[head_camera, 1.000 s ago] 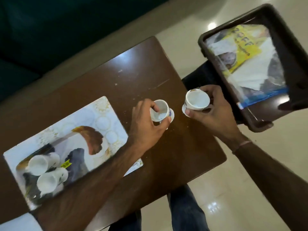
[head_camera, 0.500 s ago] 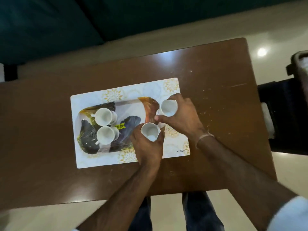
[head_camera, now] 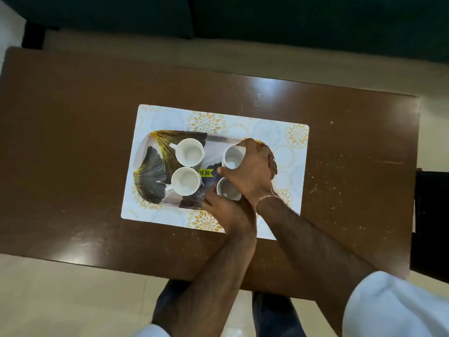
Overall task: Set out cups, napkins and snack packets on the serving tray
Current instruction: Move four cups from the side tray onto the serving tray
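The serving tray point(head_camera: 155, 164), printed with dark and gold leaves, lies on a white placemat point(head_camera: 289, 139). Two white cups stand on its left half, one farther point(head_camera: 190, 152) and one nearer point(head_camera: 185, 180). Two more white cups sit on its right half. My right hand point(head_camera: 252, 171) wraps over the far right cup point(head_camera: 232, 156), with the thumb at its near side. My left hand point(head_camera: 226, 210) holds the near right cup point(head_camera: 227, 188) from the left, partly tucked under my right wrist. No napkins or snack packets are in view.
The placemat lies in the middle of a brown wooden table point(head_camera: 73, 117). A yellow price sticker point(head_camera: 204, 173) sits on the tray between the cups. A dark object point(head_camera: 432, 215) shows at the right edge, and a dark sofa point(head_camera: 291, 20) lies beyond the table.
Both hands carried a cup each from the table's right side onto the tray's right half. The view swung left, so the dark tray with packets is out of sight.
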Available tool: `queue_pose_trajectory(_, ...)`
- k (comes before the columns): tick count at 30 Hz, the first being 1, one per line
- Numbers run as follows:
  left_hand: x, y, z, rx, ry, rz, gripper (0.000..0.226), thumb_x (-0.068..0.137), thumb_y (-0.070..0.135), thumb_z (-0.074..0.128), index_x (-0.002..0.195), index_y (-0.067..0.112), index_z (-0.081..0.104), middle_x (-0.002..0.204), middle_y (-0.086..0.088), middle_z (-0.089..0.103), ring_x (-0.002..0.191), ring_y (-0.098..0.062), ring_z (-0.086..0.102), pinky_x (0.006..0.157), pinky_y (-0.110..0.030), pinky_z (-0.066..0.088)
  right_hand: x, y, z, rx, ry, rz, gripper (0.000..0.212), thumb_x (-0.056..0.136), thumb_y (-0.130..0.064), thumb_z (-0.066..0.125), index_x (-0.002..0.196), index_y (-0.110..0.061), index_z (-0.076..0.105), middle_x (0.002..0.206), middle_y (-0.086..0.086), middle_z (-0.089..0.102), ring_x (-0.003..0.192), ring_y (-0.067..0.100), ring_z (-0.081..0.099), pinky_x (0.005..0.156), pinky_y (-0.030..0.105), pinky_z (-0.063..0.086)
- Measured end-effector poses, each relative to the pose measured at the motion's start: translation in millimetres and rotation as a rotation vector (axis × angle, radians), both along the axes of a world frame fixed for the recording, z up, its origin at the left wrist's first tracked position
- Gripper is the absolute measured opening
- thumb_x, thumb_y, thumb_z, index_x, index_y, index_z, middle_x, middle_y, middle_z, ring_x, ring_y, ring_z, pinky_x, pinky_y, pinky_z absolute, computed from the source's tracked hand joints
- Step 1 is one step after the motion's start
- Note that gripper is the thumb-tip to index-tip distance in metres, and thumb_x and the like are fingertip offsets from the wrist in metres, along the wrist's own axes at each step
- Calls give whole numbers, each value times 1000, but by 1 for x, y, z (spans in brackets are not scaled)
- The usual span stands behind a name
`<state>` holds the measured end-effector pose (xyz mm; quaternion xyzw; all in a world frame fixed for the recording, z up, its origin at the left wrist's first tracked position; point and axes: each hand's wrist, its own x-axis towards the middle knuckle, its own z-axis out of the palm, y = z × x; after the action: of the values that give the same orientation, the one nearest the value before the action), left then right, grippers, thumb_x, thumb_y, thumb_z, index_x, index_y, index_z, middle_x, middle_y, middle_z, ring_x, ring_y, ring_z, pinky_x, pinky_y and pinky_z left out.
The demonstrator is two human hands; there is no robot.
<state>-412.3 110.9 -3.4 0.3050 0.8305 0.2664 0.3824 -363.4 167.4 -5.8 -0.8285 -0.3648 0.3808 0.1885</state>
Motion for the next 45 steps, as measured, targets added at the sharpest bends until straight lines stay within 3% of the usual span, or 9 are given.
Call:
queue_pose_trajectory(6, -16, 7, -4, -79, -140, 125, 29, 85, 12, 72, 111, 1, 67, 111, -19, 68, 110, -41, 61, 92, -51, 53, -11, 11, 9, 11, -15, -16, 69, 70, -45, 82, 126, -13, 59, 126, 13, 58, 119, 29, 52, 99, 33, 43)
queue_pose_trajectory(11, -27, 16, -9, -123, -294, 406, 19, 90, -1, 61, 108, 4, 64, 111, -15, 66, 76, -20, 72, 62, -31, 61, -19, 20, 12, -8, 6, -37, 49, 83, -27, 69, 129, -14, 62, 123, 16, 66, 119, 32, 58, 103, 43, 45)
queue_pose_trajectory(15, -33, 21, -8, -97, -400, 470, 18, 89, -5, 59, 102, 4, 68, 96, -11, 73, 56, -1, 70, 67, -35, 62, -24, 24, 16, 5, 10, -59, 46, 87, -21, 64, 132, -15, 62, 122, 15, 69, 116, 32, 61, 102, 43, 47)
queue_pose_trajectory(20, -35, 20, -6, -128, -472, 488, 22, 90, 0, 66, 111, 4, 66, 109, -11, 71, 65, -5, 72, 76, -39, 63, -27, 21, 18, 53, 25, -126, 40, 90, -19, 61, 129, -13, 65, 120, 9, 73, 110, 27, 65, 100, 35, 50)
queue_pose_trajectory(24, -44, 23, 7, -180, -380, 458, 34, 77, 3, 77, 105, 7, 59, 111, -15, 66, 87, -26, 69, 72, -41, 60, -25, 18, 18, 37, 20, -162, 38, 93, -19, 56, 129, -14, 67, 121, 8, 73, 112, 25, 66, 96, 23, 43)
queue_pose_trajectory(27, -62, 23, 22, -101, -275, 314, 42, 71, 3, 79, 95, 19, 49, 112, -15, 56, 84, -22, 57, 65, -31, 46, -19, 15, 19, 27, -80, -118, 40, 92, -31, 56, 129, -18, 65, 120, 7, 73, 111, 29, 67, 95, 34, 49)
queue_pose_trajectory(33, -123, 69, 32, 313, 45, -361, 29, 79, 7, 74, 106, 11, 63, 109, -6, 59, 97, -20, 55, 82, -10, 39, 10, 22, 20, -6, -178, 210, 47, 92, -40, 63, 134, -21, 58, 124, 15, 60, 108, 32, 64, 93, 45, 55)
queue_pose_trajectory(37, -150, 122, 19, 297, 224, -764, 42, 87, 12, 69, 128, 16, 65, 136, -4, 60, 132, -24, 46, 107, -37, 36, 12, 28, 16, 7, -141, 359, 38, 93, -29, 62, 130, -21, 64, 123, 9, 70, 103, 29, 68, 94, 46, 55)
queue_pose_trajectory(45, -159, 147, -6, 244, 182, -1055, 34, 93, 13, 66, 127, 15, 68, 128, -3, 69, 125, -26, 56, 109, -40, 35, 8, 28, 5, 15, -168, 313, 35, 95, -32, 60, 128, -22, 66, 127, 8, 70, 109, 28, 67, 96, 44, 54)
